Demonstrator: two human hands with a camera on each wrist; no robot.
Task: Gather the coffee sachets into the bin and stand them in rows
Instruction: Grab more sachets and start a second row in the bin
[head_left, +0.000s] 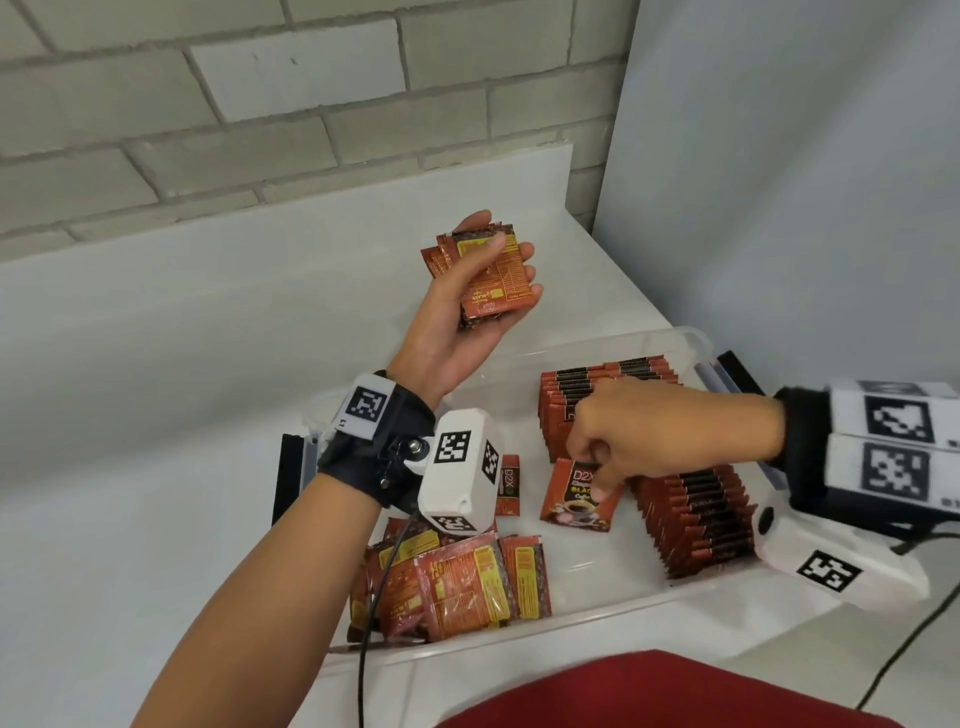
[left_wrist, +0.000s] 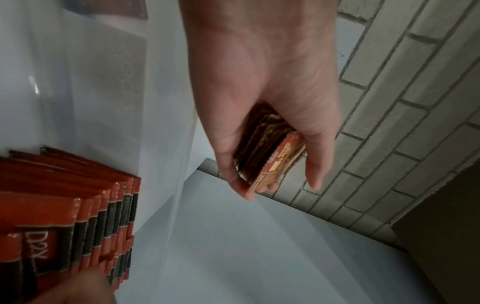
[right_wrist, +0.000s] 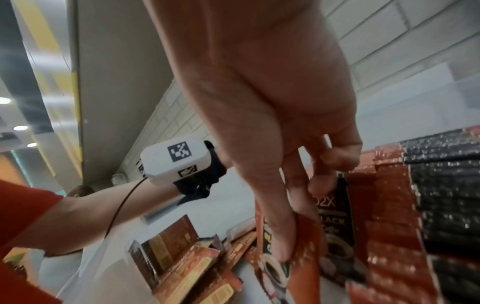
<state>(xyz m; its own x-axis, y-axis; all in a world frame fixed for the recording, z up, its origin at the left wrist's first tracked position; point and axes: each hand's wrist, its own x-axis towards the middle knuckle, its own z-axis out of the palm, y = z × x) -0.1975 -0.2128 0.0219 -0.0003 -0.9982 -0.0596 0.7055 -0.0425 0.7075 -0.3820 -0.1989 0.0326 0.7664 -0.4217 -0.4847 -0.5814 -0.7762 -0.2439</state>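
A clear plastic bin (head_left: 519, 642) sits on the white table. My left hand (head_left: 501, 254) is raised palm-up beyond the bin's far rim and grips a stack of red-orange coffee sachets (head_left: 493, 280), the stack of sachets (left_wrist: 272, 156) seen edge-on in the left wrist view. My right hand (head_left: 592, 470) reaches into the bin and pinches one D2X sachet (head_left: 571, 504) upright between two standing rows, a far row (head_left: 558, 410) and a near row (head_left: 696, 519). The thumb (right_wrist: 280, 236) presses on that sachet (right_wrist: 303, 263). Loose sachets (head_left: 452, 587) lie piled in the bin's near-left corner.
One sachet (head_left: 509, 483) stands alone near the bin's middle, under the left wrist camera (head_left: 460, 478). A grey brick wall (head_left: 208, 104) rises behind the table and a white panel (head_left: 779, 182) at the right. A black cable (head_left: 893, 670) trails off the table's right edge.
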